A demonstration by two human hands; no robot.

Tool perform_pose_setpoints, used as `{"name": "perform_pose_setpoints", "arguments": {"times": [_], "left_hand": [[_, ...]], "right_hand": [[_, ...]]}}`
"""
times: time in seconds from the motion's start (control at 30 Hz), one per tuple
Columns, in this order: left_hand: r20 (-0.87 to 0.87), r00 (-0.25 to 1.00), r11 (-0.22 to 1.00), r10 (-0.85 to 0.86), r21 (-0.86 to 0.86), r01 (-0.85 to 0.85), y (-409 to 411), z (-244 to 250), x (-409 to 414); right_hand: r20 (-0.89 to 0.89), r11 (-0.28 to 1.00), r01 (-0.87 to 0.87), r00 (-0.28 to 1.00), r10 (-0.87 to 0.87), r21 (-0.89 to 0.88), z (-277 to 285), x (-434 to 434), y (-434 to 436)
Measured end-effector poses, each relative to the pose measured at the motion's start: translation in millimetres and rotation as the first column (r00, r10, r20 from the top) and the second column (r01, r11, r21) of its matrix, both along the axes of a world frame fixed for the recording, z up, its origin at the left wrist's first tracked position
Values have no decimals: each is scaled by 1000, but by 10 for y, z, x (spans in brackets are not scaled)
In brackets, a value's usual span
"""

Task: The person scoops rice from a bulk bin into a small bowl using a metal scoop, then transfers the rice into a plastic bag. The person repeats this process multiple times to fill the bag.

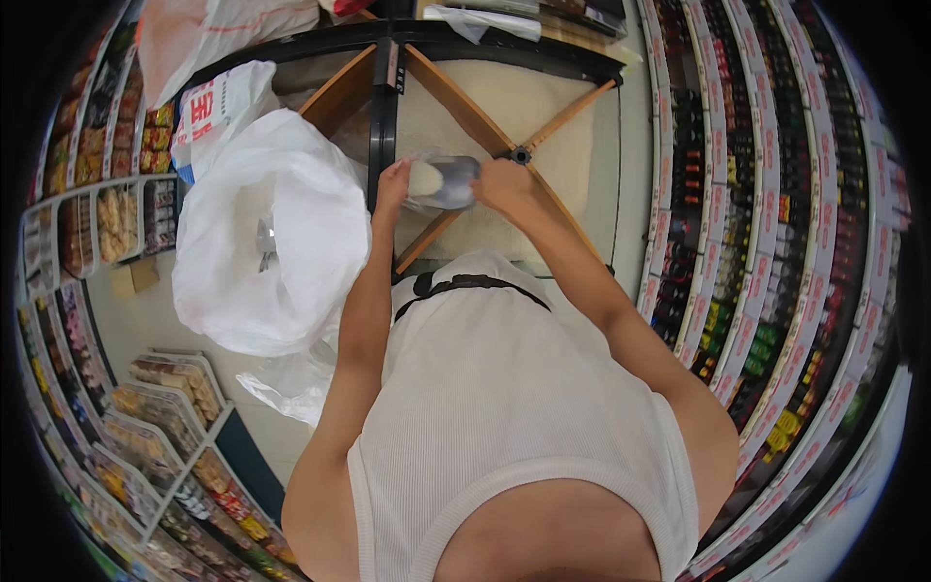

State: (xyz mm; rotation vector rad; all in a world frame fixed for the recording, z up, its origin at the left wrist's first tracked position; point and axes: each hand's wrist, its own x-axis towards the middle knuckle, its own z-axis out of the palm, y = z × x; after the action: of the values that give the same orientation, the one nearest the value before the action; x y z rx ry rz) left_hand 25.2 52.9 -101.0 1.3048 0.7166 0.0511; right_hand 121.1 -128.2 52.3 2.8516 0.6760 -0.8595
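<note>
My right hand [503,183] grips a grey metal scoop [460,182], its fingers curled round the near right end. Pale grain, apparently rice [425,179], lies at the scoop's left end. That end is at a clear plastic bag [420,155], whose edge my left hand [393,186] pinches. Blur hides how far the scoop reaches into the bag. Both hands are above a black-framed bin [502,33] that holds white rice [451,98]. Wooden dividers [458,102] cross over the rice and meet at a dark round hub [521,155].
A large white plastic bag [320,240] stands gaping beside my left forearm. Another printed white bag [218,116] is behind it. Shelves of packaged goods [764,218] rise on the right. Food bins [167,407] and snack racks [116,218] line the left.
</note>
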Motion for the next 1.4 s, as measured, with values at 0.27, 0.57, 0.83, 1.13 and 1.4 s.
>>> {"name": "perform_pose_setpoints", "arguments": {"times": [0.27, 0.57, 0.83, 1.13, 1.4], "left_hand": [[-62, 998, 997, 33, -70, -37, -109, 258, -76], [-87, 996, 1000, -20, -10, 19, -113, 300, -115], [-121, 992, 1000, 20, 2, -20, -166, 314, -191], [-130, 991, 999, -34, 15, 36, -213, 301, -175], [-147, 989, 999, -28, 16, 30, -225, 366, -132]], "right_hand": [[-86, 972, 230, 968, -234, -51, 602, -192, -1774], [-206, 952, 217, 943, -261, -214, -1438, -513, -1256], [-251, 917, 355, 885, -393, -185, -1977, -618, -1492], [-389, 808, 447, 872, -298, 384, -2295, -636, -2710], [-393, 703, 504, 857, -333, 503, -1674, -685, -2686]]}}
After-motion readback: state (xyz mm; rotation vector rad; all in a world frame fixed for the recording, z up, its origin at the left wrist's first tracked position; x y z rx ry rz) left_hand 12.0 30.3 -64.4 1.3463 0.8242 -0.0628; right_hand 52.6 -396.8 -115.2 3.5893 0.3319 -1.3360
